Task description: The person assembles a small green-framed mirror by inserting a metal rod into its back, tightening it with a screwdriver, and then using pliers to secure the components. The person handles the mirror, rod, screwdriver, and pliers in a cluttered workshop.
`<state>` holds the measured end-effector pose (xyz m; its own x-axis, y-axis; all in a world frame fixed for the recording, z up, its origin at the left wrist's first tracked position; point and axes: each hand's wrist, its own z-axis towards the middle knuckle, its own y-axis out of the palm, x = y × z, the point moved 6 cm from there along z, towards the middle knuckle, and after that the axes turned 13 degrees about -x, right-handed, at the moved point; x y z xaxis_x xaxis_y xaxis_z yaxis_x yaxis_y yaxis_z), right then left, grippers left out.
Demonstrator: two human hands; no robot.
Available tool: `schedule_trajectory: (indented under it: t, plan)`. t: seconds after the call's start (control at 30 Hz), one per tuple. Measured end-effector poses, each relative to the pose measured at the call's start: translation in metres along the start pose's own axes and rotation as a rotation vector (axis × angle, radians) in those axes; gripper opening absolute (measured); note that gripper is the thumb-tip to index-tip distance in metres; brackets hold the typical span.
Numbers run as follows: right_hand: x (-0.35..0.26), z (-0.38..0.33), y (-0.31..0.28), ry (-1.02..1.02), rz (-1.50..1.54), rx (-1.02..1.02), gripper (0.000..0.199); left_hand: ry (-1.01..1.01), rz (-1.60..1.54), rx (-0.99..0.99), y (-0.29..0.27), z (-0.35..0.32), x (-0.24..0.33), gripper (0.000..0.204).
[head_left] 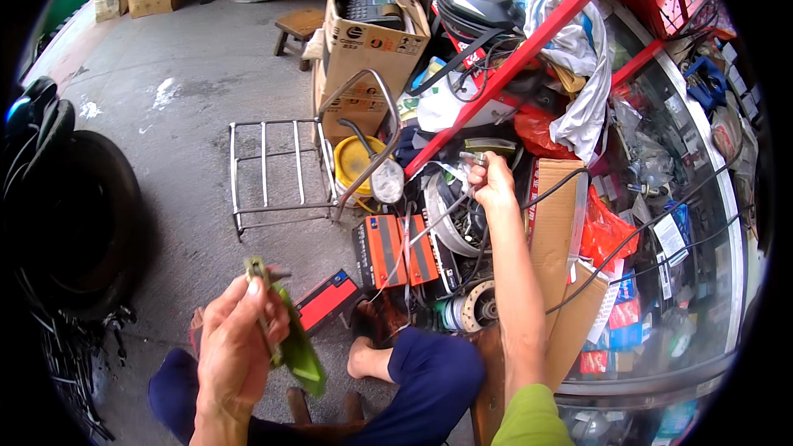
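Observation:
My left hand (pixel 239 334), at the lower left, is closed round a small metal part with a stub sticking out; its exact kind is unclear. A flat, shiny green piece (pixel 301 355) hangs beside those fingers, and I cannot tell whether it is joined to the metal part. Farther off to the right, my right hand (pixel 496 182) pinches a small silvery metal fitting (pixel 472 157) between thumb and fingers. A thin grey cable (pixel 429 227) runs from near that hand down toward orange-and-black battery-like boxes (pixel 387 248). The two hands are well apart.
A metal rack (pixel 281 208) stands on the floor beside a yellow-lidded bucket (pixel 357 167). Behind it is an open cardboard box (pixel 368 45). A red metal bar (pixel 512 70) slants past heaped goods, and a curved glass case (pixel 719 223) edges the right. Dark tyres (pixel 107 206) stand left.

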<state>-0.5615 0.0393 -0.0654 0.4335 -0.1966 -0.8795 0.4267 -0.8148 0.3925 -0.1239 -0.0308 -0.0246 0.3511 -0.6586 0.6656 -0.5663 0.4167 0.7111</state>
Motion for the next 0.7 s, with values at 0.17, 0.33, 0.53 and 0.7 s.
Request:
schedule_trajectory:
  t: [0.17, 0.33, 0.53, 0.7]
  plan:
    - [0.014, -0.108, 0.071, 0.236, -0.003, -0.495, 0.014, 0.012, -0.099, 0.025, 0.002, -0.004, 0.004, 0.023]
    - [0.047, -0.214, 0.143, 0.329, -0.005, -0.950, 0.016, 0.164, -0.142, -0.057, 0.004, -0.016, 0.024, 0.024]
    - [0.061, -0.283, 0.171, 0.250, -0.436, -1.159, 0.020, 0.270, -0.298, -0.242, 0.006, -0.027, 0.038, 0.032]
    - [0.074, -0.291, 0.161, 0.242, -0.201, -1.263, 0.025, 0.259, -0.562, -0.475, 0.007, -0.030, 0.045, 0.044]
